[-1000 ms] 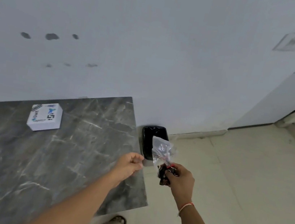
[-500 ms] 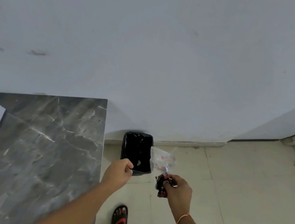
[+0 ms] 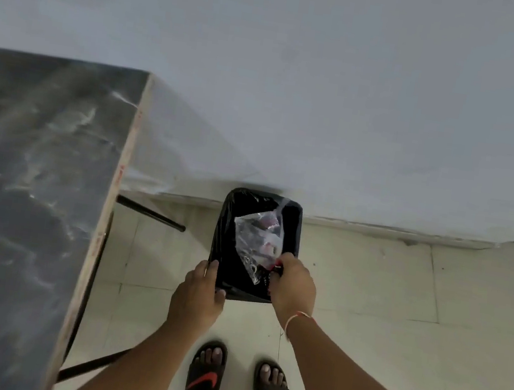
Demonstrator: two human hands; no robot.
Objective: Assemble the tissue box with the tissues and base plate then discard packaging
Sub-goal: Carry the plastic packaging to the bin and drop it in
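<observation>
One marble-topped table (image 3: 27, 195) at left. One black-lined bin (image 3: 228, 224) on the floor against the far wall. Two hands: left hand (image 3: 198, 299) grips its near rim; right hand (image 3: 293, 287) pinches one clear plastic packaging (image 3: 255, 241) over the bin's mouth, possibly partly inside.

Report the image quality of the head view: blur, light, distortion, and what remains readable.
Head view: the marble table top is smeared by motion blur; light is soft and dim with a faint shadow behind the black bin; wide-angle bending shows along the wall base; the clear plastic packaging glints, its print unreadable; the left hand and right hand are fairly sharp.
</observation>
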